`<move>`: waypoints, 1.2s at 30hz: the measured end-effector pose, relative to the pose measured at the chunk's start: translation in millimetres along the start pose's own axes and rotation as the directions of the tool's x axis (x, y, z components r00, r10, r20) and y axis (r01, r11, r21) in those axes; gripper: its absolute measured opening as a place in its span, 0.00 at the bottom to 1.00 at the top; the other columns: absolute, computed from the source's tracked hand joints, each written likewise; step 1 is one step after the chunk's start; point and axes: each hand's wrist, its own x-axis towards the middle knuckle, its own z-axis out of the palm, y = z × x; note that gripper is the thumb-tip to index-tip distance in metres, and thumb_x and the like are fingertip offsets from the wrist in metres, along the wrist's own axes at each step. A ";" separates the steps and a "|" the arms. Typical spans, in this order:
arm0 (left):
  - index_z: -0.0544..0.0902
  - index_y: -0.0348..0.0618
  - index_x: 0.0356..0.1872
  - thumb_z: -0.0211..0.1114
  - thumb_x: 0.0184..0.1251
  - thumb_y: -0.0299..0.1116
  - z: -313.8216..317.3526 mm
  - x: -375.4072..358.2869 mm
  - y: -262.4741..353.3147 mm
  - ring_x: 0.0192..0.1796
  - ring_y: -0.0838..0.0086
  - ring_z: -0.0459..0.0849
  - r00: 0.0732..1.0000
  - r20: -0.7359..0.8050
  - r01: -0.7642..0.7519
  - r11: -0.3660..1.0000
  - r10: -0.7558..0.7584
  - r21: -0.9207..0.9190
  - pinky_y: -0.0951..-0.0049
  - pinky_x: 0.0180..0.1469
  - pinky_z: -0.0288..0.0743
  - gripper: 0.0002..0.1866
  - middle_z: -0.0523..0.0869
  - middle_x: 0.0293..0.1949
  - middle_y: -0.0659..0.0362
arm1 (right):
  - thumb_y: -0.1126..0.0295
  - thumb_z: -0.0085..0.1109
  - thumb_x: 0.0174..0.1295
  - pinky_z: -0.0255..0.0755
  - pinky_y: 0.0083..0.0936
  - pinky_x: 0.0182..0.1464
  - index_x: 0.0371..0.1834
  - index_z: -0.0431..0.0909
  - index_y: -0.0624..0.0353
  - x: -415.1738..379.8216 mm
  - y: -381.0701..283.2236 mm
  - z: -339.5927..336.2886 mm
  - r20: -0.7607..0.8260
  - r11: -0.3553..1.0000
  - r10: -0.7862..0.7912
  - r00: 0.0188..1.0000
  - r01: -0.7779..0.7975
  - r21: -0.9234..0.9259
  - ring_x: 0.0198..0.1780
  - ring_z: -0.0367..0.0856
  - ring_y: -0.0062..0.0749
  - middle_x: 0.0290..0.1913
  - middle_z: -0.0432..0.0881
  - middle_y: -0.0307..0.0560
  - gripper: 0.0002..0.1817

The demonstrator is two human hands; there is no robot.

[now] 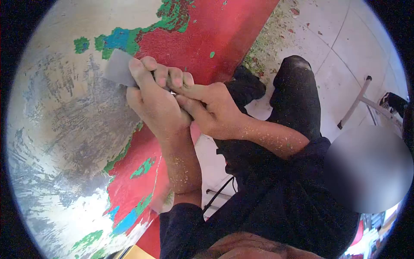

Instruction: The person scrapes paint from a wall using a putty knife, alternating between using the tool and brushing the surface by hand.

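A flat grey scraper blade [120, 68] sticks out past the fingers of my left hand [159, 105]. One finger lies along the blade, and its far edge rests on or just above the patchy painted surface [82, 116]. My right hand [213, 105] is pressed against my left, its thumb and fingers closed around the rear of the scraper. Both hands hide the handle; a small bright metal glint shows between them. Bare grey and white areas border red paint, with green and blue patches along the boundary.
Paint flakes [263, 47] litter the pale tiled floor [345, 47] beside the red edge. My bent legs in dark trousers [297, 90] are close to the surface. A metal leg frame [358, 99] stands at right, near a blurred round shape [368, 168].
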 end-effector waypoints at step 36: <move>0.62 0.45 0.20 0.46 0.72 0.41 11.1 4.6 18.6 0.18 0.77 0.63 0.996 0.041 -0.085 0.989 0.080 0.119 0.71 0.21 0.65 0.19 0.59 0.15 0.65 | 0.74 0.51 0.60 0.70 0.31 0.31 0.40 0.75 0.64 9.9 -13.1 -1.4 0.002 0.995 -0.101 0.995 0.101 -0.005 0.28 0.73 0.36 0.27 0.73 0.63 0.08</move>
